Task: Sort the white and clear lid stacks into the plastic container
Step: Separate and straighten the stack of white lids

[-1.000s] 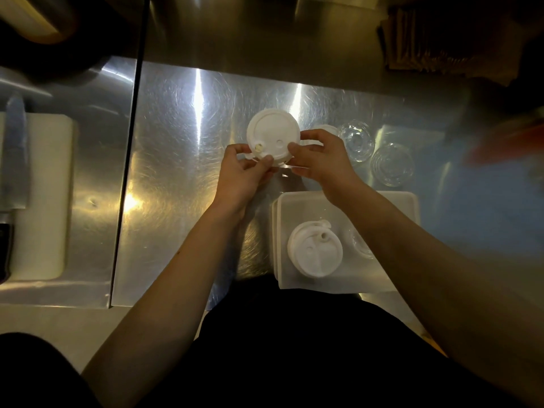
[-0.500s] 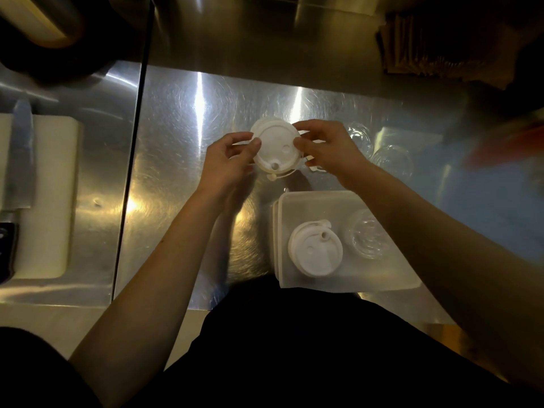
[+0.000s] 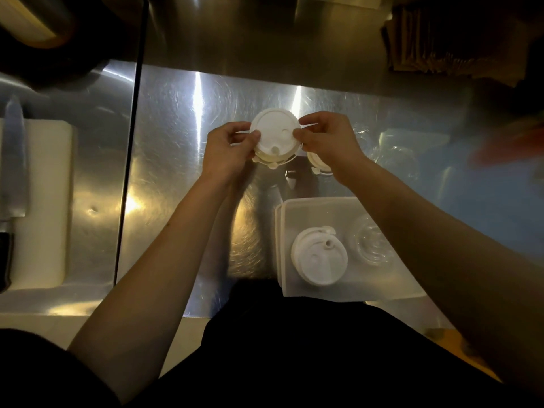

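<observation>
Both hands, left hand (image 3: 228, 148) & right hand (image 3: 328, 139), pinch a white lid stack (image 3: 275, 136) above mid desk (image 3: 176, 113). Plastic container (image 3: 309, 207) at near edge holds white lids (image 3: 319, 259) w/ clear lids (image 3: 369, 245) beside. Knife (image 3: 14, 160) on board (image 3: 44, 201), far left.

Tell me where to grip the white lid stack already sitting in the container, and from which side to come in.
Grip the white lid stack by its round rim, fingers on opposite edges, coming straight down from above. It lies flat in the plastic container, whose walls block a sideways approach. Favour front and back edges, since the clear lid stack sits close on its right.
</observation>
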`<state>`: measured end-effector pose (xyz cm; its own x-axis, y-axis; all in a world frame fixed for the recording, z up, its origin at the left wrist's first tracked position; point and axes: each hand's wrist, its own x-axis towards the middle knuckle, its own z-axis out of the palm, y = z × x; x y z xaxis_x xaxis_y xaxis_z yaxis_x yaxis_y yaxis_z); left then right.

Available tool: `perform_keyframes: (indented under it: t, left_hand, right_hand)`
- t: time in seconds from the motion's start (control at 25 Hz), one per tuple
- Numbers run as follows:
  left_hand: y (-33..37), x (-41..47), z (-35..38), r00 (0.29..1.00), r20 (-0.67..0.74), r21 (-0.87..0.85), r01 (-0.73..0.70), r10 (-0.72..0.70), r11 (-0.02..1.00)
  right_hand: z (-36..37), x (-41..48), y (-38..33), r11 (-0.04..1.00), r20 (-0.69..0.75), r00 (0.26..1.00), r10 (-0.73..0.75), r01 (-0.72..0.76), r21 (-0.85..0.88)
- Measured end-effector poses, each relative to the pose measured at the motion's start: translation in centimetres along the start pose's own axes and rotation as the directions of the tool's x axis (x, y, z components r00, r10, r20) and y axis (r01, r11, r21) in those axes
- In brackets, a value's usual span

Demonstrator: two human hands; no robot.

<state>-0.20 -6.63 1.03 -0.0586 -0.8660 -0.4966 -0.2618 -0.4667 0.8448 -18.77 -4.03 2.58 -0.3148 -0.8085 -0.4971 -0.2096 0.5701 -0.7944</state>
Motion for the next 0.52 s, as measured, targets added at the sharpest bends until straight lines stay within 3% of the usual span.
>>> perform_keyframes:
  t: [0.28,0.52]
  left_hand:
    - [-0.4,2.6,0.4,0.998,-0.034,0.184,-0.043,0.050,0.982]
    - [-1.2,3.3,0.3,0.996,-0.044,0.181,-0.073,0.082,0.981]
  right_hand:
    - [1.8,2.5,0.8,0.990,-0.023,0.992,0.121,-0.119,0.073]
    - [2.7,2.6,1.0,0.994,-0.044,0.993,0.111,-0.110,0.027]
